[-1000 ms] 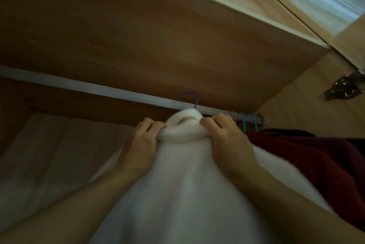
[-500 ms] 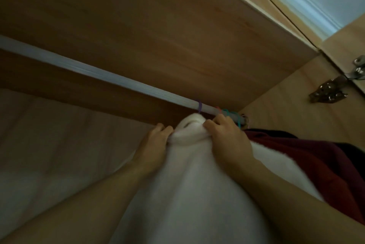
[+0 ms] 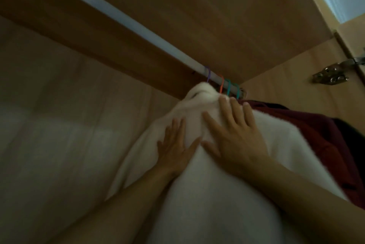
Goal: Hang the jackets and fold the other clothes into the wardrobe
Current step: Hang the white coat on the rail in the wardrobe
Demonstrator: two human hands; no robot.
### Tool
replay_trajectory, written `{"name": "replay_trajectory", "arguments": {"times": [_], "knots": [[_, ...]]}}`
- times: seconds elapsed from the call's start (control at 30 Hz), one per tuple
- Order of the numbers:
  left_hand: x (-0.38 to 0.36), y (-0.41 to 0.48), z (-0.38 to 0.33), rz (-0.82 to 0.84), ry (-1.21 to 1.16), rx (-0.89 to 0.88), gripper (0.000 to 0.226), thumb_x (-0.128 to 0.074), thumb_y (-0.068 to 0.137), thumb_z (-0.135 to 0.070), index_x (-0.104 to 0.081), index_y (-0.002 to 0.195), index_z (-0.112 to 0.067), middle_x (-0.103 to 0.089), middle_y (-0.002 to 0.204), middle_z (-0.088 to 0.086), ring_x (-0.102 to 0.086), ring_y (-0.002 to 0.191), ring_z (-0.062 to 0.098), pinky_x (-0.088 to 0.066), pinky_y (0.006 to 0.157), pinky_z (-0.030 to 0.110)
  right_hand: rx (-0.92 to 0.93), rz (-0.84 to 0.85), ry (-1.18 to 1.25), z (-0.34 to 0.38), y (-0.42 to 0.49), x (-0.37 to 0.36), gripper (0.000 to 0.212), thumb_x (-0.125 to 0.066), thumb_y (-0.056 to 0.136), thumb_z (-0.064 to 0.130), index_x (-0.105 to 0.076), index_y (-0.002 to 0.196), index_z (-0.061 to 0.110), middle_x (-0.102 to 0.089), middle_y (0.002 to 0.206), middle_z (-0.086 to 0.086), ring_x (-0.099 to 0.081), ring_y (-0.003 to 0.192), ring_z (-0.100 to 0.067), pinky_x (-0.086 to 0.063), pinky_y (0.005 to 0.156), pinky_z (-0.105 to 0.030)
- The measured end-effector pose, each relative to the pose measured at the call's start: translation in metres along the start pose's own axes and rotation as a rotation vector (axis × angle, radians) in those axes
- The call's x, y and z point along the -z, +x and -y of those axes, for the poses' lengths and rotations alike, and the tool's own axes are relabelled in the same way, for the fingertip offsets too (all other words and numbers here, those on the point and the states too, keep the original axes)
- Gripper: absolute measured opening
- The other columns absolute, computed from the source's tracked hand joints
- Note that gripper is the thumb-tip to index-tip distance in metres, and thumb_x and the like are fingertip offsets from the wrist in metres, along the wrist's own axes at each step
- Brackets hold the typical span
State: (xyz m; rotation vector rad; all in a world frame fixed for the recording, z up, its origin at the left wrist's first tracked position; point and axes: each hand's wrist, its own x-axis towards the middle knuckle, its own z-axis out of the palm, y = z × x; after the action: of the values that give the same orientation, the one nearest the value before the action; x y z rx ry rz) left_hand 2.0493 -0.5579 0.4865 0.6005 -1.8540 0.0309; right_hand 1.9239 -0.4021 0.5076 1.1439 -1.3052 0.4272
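Left hand: your left hand [image 3: 173, 145] lies flat on the white jacket [image 3: 207, 194]. Its fingers are straight and fanned apart, the thumb points toward your other hand, and it pinches nothing.
Right hand: your right hand [image 3: 233, 137] lies flat on the same jacket, just beside the left one. Its fingers are straight and spread, with the tips up next to the collar, and it holds nothing.
Jacket: it is white and fleecy and sits directly under both palms. The collar stands just above your right fingertips, and the body drops down between your forearms toward you.
Purple hook: the purple hook [image 3: 208, 74] sits over the rail [image 3: 126, 24] right above the collar, beyond your fingertips. Its lower end goes behind the collar.
Rail: a pale bar running from high up-left of your left hand down to the corner just past your right fingertips.
Other hooks: an orange hook [image 3: 221, 84] and two teal hooks [image 3: 229, 87] sit on the rail close above your right fingertips.
Dark red garment: the dark red garment [image 3: 325, 141] hangs to the right of your right hand, touching the white jacket's shoulder.
Wardrobe: the wardrobe [image 3: 217, 6] has a wooden panel above the rail. Its back wall spreads out left of your left hand.
Hinge: a metal hinge [image 3: 329, 77] sits on the side wall, well apart from your right hand.
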Motion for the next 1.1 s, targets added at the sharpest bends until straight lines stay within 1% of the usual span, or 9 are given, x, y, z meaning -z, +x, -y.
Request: {"name": "replay_trajectory", "arguments": {"times": [0.07, 0.17, 0.4, 0.57, 0.7, 0.77, 0.9, 1.03, 1.1], "knots": [[-0.005, -0.024, 0.010, -0.017, 0.031, 0.015, 0.091, -0.008, 0.069, -0.096, 0.017, 0.146, -0.056, 0.020, 0.162, -0.018, 0.019, 0.150, 0.013, 0.009, 0.118, 0.055, 0.036, 0.089, -0.056, 0.004, -0.019, -0.005, 0.085, -0.001, 0.077, 0.086, 0.010, 0.151, 0.044, 0.032, 0.158, -0.009, 0.033, 0.143, -0.035, 0.018, 0.114, -0.059], [-0.001, -0.059, 0.023, -0.029, 0.140, 0.055, 0.093, -0.010, 0.064, -0.098, 0.013, 0.145, -0.059, 0.016, 0.163, -0.017, 0.019, 0.150, 0.015, 0.010, 0.118, 0.057, 0.051, 0.183, -0.078, 0.009, -0.044, -0.007, 0.092, -0.001, 0.070, 0.093, 0.018, 0.147, 0.047, 0.042, 0.150, -0.006, 0.041, 0.137, -0.035, 0.025, 0.108, -0.062], [-0.011, -0.113, 0.049, -0.053, 0.304, 0.173, 0.094, -0.009, 0.066, -0.096, 0.012, 0.148, -0.055, 0.020, 0.164, -0.009, 0.023, 0.149, 0.024, 0.008, 0.114, 0.067, 0.112, 0.291, -0.151, 0.027, -0.098, -0.007, 0.096, 0.000, 0.066, 0.093, 0.019, 0.148, 0.046, 0.037, 0.155, -0.007, 0.045, 0.134, -0.039, 0.023, 0.103, -0.070], [-0.015, -0.132, 0.076, -0.299, 0.536, 0.154, 0.104, -0.014, 0.064, -0.099, 0.007, 0.152, -0.048, 0.020, 0.163, 0.010, 0.024, 0.147, 0.037, 0.014, 0.109, 0.070, 0.058, 0.341, -0.211, 0.044, -0.110, -0.004, 0.102, 0.007, 0.060, 0.091, 0.019, 0.149, 0.042, 0.035, 0.156, -0.011, 0.040, 0.137, -0.040, 0.019, 0.107, -0.068], [-0.018, -0.127, 0.091, -0.349, 0.469, 0.161, 0.112, -0.023, 0.055, -0.103, 0.013, 0.148, -0.053, 0.025, 0.161, 0.016, 0.027, 0.145, 0.040, 0.013, 0.105, 0.075, 0.033, 0.345, -0.255, 0.048, -0.114, -0.010, 0.100, 0.010, 0.061, 0.089, 0.022, 0.149, 0.043, 0.038, 0.154, -0.012, 0.040, 0.137, -0.040, 0.015, 0.110, -0.067], [-0.023, -0.120, 0.096, -0.285, 0.391, 0.211, 0.114, -0.026, 0.050, -0.104, 0.017, 0.145, -0.057, 0.029, 0.159, 0.016, 0.029, 0.144, 0.040, 0.015, 0.103, 0.076, 0.038, 0.341, -0.262, 0.050, -0.117, -0.013, 0.098, 0.007, 0.063, 0.089, 0.015, 0.150, 0.044, 0.033, 0.157, -0.013, 0.035, 0.140, -0.041, 0.012, 0.111, -0.068], [-0.048, -0.108, 0.096, -0.112, 0.219, 0.262, 0.114, -0.028, 0.045, -0.106, 0.022, 0.139, -0.063, 0.031, 0.159, 0.014, 0.029, 0.145, 0.038, 0.014, 0.101, 0.076, 0.045, 0.305, -0.255, 0.053, -0.130, -0.018, 0.095, -0.015, 0.071, 0.088, -0.033, 0.149, 0.037, -0.013, 0.162, -0.017, -0.004, 0.149, -0.043, -0.006, 0.112, -0.071], [-0.081, -0.102, 0.099, -0.061, 0.046, 0.185, 0.106, -0.026, 0.051, -0.105, 0.025, 0.136, -0.066, 0.025, 0.162, 0.007, 0.024, 0.147, 0.036, 0.005, 0.114, 0.064, 0.072, 0.268, -0.266, 0.045, -0.135, -0.028, 0.094, -0.018, 0.073, 0.088, -0.037, 0.149, 0.036, -0.016, 0.162, -0.017, -0.005, 0.149, -0.042, -0.004, 0.113, -0.070], [-0.099, -0.097, 0.095, -0.036, 0.026, 0.170, 0.106, -0.019, 0.050, -0.106, 0.023, 0.138, -0.065, 0.021, 0.163, 0.004, 0.021, 0.148, 0.037, 0.000, 0.115, 0.063, 0.076, 0.229, -0.266, 0.042, -0.137, -0.032, 0.093, -0.021, 0.073, 0.087, -0.042, 0.147, 0.033, -0.021, 0.160, -0.017, -0.008, 0.149, -0.042, -0.004, 0.113, -0.070]]}}
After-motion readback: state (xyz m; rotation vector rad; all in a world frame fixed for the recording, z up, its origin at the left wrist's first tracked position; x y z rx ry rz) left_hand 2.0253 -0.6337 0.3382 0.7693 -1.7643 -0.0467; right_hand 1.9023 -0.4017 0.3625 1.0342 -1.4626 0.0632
